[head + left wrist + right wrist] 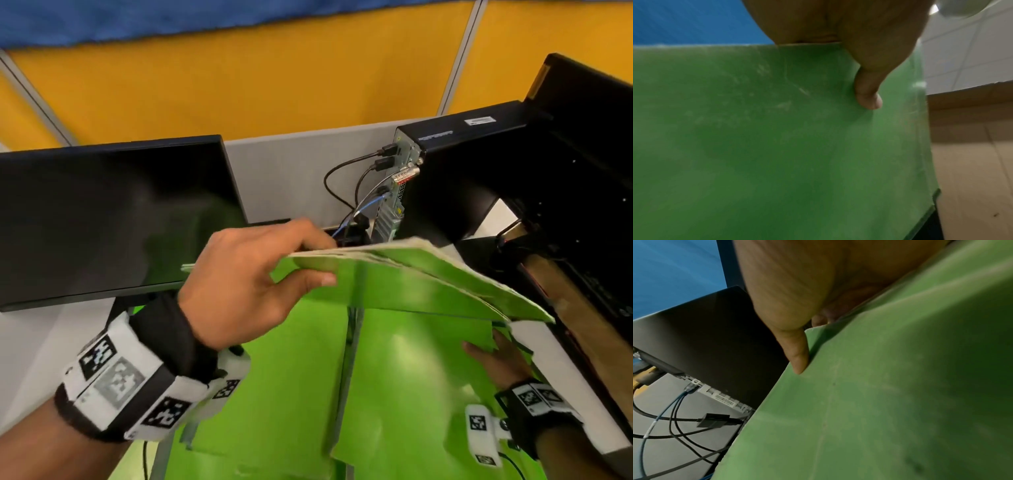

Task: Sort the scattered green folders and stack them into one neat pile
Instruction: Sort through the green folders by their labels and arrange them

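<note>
A bundle of several green folders (394,359) is held up off the desk, its faces towards me and its top edges (428,270) fanned out unevenly. My left hand (322,260) grips the upper left corner, thumb on the front and fingers behind. The left wrist view shows that thumb (869,97) pressed on a green folder (777,146). My right hand (493,346) holds the lower right side, its fingers hidden behind the folders. In the right wrist view its thumb (797,356) lies along the edge of a green folder (879,402).
A dark monitor (113,219) stands at the left. A black computer tower (455,171) with several cables (346,192) sits behind the folders, before a grey partition (301,171). A black frame (589,171) rises at the right. A brown cardboard surface (972,146) is nearby.
</note>
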`<state>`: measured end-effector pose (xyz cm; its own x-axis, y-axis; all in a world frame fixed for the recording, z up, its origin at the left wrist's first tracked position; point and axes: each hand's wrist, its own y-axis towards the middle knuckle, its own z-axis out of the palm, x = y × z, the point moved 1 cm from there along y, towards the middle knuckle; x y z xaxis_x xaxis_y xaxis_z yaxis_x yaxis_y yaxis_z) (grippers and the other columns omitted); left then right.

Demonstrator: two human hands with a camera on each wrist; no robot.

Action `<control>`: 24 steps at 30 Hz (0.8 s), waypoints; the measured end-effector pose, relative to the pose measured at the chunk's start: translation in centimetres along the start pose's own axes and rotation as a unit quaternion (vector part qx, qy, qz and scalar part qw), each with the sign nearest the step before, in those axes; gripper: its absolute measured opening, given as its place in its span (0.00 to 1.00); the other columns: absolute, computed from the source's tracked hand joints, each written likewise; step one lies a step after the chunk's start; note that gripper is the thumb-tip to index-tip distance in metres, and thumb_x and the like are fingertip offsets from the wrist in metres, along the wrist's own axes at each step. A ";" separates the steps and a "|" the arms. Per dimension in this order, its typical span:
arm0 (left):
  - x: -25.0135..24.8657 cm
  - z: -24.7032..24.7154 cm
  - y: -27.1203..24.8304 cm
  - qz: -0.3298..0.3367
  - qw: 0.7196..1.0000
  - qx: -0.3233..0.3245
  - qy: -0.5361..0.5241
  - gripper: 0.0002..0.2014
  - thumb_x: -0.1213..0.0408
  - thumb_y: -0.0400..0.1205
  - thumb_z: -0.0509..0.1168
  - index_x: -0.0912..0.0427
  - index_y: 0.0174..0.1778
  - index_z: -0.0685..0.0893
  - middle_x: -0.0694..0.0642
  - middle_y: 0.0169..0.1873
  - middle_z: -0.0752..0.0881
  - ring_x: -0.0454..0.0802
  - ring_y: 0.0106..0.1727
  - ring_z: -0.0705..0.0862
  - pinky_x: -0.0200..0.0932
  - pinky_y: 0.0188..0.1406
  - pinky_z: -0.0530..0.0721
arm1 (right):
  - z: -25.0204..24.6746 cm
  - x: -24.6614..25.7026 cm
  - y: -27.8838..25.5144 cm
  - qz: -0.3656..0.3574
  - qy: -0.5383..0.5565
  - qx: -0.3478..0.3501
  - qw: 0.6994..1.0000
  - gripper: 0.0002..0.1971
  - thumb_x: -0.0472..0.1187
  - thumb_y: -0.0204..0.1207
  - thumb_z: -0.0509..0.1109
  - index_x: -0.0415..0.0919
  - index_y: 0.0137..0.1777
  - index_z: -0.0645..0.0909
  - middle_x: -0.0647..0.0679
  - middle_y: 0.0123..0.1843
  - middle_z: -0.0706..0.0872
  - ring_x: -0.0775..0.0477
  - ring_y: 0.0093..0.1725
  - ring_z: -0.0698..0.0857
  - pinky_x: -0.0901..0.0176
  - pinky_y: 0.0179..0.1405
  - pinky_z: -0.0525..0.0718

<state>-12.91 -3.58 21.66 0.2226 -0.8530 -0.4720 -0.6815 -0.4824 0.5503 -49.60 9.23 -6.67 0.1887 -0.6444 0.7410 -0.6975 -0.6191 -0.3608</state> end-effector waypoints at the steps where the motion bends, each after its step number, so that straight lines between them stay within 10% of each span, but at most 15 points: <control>1: -0.7 0.2 0.2 0.045 0.999 -0.012 -0.021 0.09 0.62 0.74 0.74 0.47 0.44 0.81 0.40 0.39 0.88 0.42 0.42 0.87 0.51 0.41 0.84 | 0.2 -0.4 0.2 -0.016 -0.005 0.001 1.000 0.30 0.59 0.68 0.74 0.43 0.65 0.79 0.36 0.62 0.84 0.38 0.58 0.82 0.50 0.58 0.75; 4: -1.1 1.9 -0.4 0.112 0.992 -0.002 -0.052 0.08 0.62 0.74 0.72 0.47 0.36 0.80 0.41 0.40 0.90 0.47 0.56 0.86 0.58 0.54 0.77 | 0.4 -2.5 1.7 -0.028 -0.005 0.017 0.999 0.16 0.58 0.66 0.74 0.54 0.51 0.79 0.41 0.58 0.87 0.39 0.58 0.84 0.51 0.58 0.79; 7: 0.7 4.5 -2.4 0.085 0.995 0.026 -0.046 0.12 0.54 0.83 0.59 0.47 0.32 0.76 0.39 0.41 0.90 0.44 0.60 0.84 0.57 0.66 0.73 | 0.2 -1.4 0.4 -0.032 0.009 0.021 0.999 0.15 0.42 0.71 0.75 0.48 0.57 0.79 0.47 0.51 0.87 0.45 0.51 0.85 0.55 0.51 0.78; 13: 3.7 8.6 -6.4 -0.038 0.983 0.070 -0.164 0.16 0.51 0.77 0.64 0.52 0.24 0.74 0.39 0.57 0.86 0.43 0.74 0.73 0.40 0.81 0.55 | 0.0 -1.3 -0.4 -0.028 0.039 0.021 0.999 0.20 0.35 0.71 0.75 0.39 0.64 0.79 0.43 0.50 0.88 0.43 0.53 0.86 0.53 0.56 0.79; 18: 4.0 10.8 -9.4 0.078 0.938 0.330 0.074 0.09 0.60 0.68 0.71 0.39 0.38 0.82 0.33 0.49 0.85 0.38 0.60 0.80 0.38 0.54 0.70 | 0.1 -1.6 -0.8 -0.021 0.029 0.036 0.999 0.25 0.43 0.72 0.75 0.43 0.68 0.76 0.46 0.59 0.86 0.43 0.60 0.83 0.50 0.62 0.79; 24: 2.0 13.0 -12.1 0.176 0.887 0.387 0.179 0.19 0.55 0.72 0.61 0.32 0.58 0.78 0.37 0.37 0.79 0.37 0.33 0.78 0.31 0.26 0.81 | -0.2 -3.4 0.0 -0.011 0.045 0.067 0.997 0.48 0.70 0.53 0.76 0.50 0.73 0.71 0.48 0.67 0.82 0.43 0.66 0.81 0.42 0.68 0.77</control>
<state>-13.27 3.14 5.06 0.0145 -0.9991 -0.0392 -0.9965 -0.0112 -0.0824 -50.34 11.50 -9.08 0.1356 -0.5917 0.7947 -0.5951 -0.6899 -0.4122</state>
